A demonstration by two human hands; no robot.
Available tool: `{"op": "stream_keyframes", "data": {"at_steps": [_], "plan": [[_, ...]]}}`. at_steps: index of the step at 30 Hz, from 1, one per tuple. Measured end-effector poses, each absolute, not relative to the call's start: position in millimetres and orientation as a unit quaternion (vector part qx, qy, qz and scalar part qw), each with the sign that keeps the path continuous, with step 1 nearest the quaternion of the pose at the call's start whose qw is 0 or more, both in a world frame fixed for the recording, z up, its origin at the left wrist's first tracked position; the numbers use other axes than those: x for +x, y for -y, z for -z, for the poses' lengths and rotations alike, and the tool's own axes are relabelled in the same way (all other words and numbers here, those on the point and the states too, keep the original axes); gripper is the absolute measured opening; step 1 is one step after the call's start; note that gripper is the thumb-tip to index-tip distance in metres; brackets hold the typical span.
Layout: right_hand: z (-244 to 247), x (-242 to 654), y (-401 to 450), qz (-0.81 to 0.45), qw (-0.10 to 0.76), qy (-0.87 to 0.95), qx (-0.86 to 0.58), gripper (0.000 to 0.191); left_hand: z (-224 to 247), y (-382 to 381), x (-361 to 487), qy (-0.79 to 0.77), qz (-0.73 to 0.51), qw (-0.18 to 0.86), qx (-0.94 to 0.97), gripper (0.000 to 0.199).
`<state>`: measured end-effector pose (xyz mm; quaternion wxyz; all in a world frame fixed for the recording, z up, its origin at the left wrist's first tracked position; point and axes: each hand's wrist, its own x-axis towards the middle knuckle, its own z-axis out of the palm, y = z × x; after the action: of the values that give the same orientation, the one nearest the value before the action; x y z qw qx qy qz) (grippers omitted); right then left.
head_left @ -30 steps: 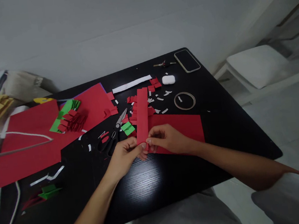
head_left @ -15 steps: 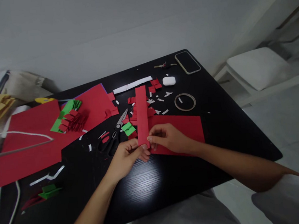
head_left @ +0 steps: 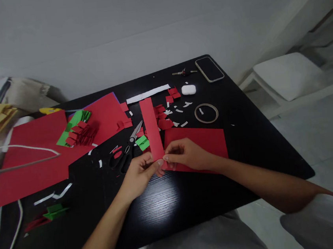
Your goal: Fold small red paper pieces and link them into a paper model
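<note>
Swung left: the far end of my strip (head_left: 151, 130).
My left fingers (head_left: 154, 166) and right fingers (head_left: 172, 158) pinch its near end above the bench (head_left: 250, 131); a fold looks begun, the rest flat.

Red strip (head_left: 152, 130) swung, far end now leftward.

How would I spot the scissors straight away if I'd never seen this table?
On the black table, find the left hand at the near end of a red strip. The scissors lie just beyond that hand, slightly left. Their silvery blades and black looped handles distinguish them from nearby paper scraps.
</note>
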<state>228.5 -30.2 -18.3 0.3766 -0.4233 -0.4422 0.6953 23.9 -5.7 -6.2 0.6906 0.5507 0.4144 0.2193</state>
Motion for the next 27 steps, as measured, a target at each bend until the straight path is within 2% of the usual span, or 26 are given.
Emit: {"op": "stream_keyframes", "data": {"at_steps": [7, 15, 21, 27], "plan": [[19.8, 228.2, 31.3, -0.704, 0.36, 0.442, -0.424, 0.022, 1.5, 5.8, 26.5, -0.399, -0.207, 0.703, 0.551, 0.026], [18.7, 226.8, 32.7, -0.72, 0.303, 0.464, -0.418, 0.026, 1.3, 4.3, 23.5, -0.412, -0.273, 0.691, 0.527, 0.023], [20.8, 224.8, 33.9, -0.695, 0.333, 0.467, -0.433, 0.019, 5.3, 5.4, 21.3, -0.433, -0.312, 0.67, 0.515, 0.024], [17.3, 225.5, 35.1, -0.683, 0.318, 0.488, -0.44, 0.018, 10.3, 5.0, 21.9, -0.45, -0.354, 0.644, 0.508, 0.022]]}}
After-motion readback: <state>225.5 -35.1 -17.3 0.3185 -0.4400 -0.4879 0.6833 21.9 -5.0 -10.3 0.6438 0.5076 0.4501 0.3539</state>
